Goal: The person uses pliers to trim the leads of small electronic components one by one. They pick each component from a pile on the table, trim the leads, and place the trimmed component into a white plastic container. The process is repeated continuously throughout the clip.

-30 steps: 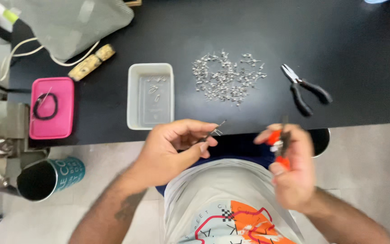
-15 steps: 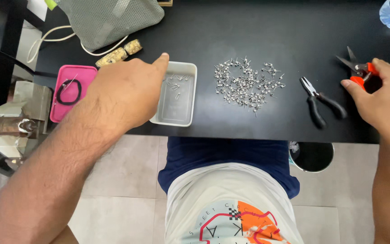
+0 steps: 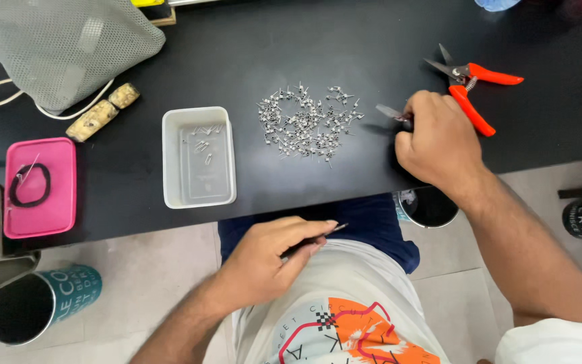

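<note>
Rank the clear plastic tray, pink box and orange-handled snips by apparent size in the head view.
1. Clear plastic tray and pink box: too alike to separate.
2. Orange-handled snips, clearly smallest.

Open black tabletop ahead
We see bare room between the shallow white plastic tray (image 3: 199, 157) and heap of small metal pieces (image 3: 308, 123)

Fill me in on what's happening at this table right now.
A person sits at a black table. The right hand rests on the table, gripping small pliers whose tips poke out toward a pile of small metal pieces. Orange-handled snips lie just beyond that hand. The left hand is off the table, near the lap, holding a thin dark tool. A clear tray left of the pile holds a few pieces.
</note>
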